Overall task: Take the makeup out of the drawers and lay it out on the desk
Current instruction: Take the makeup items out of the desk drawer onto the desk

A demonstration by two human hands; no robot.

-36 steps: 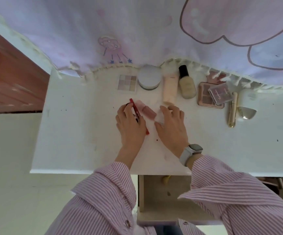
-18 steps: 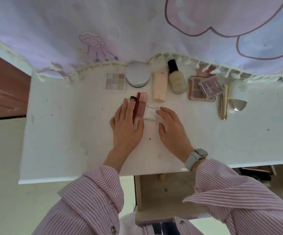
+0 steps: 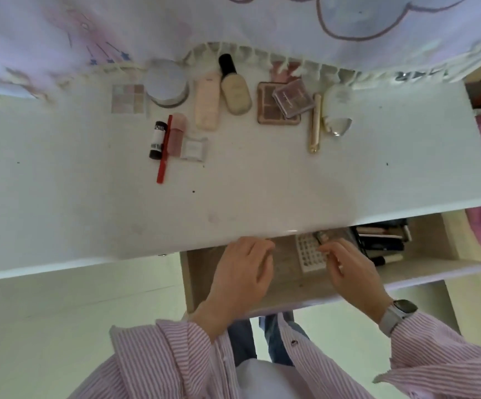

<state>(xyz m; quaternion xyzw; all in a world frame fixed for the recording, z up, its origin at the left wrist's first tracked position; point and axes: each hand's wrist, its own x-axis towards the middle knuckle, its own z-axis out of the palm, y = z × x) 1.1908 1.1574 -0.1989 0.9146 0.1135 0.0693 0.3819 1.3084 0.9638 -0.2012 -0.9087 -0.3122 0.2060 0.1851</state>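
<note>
Head view is showing a white desk (image 3: 262, 182) with makeup lying in a row along its far edge, from 11 to 1 o'clock. A pale eyeshadow palette (image 3: 128, 98) is sitting beside a round powder jar (image 3: 166, 83), then a pink tube (image 3: 207, 104), a foundation bottle (image 3: 235, 90) with a black cap, a brown palette (image 3: 268, 110) with a small mauve case (image 3: 291, 97) resting on it, a gold stick (image 3: 315, 122) and a white applicator (image 3: 335, 113). Nearer, at 11 o'clock, a black-and-white tube (image 3: 157, 136), a red pencil (image 3: 164, 149), a pink bottle (image 3: 176, 133) and a small clear compact (image 3: 193, 148) are lying just beside each other.

At 6 o'clock an open drawer (image 3: 291, 295) is sticking out under the desk edge. The left hand (image 3: 240, 272) is hanging over it with fingers loosely curled, holding nothing. The right hand (image 3: 351, 272), wearing a watch (image 3: 397, 313), is reaching at a white perforated tray (image 3: 309, 254) in the drawer; whether its curled fingers are gripping something, one cannot tell. Dark makeup items (image 3: 383, 240) are lying in the drawer at 3 o'clock.
</note>
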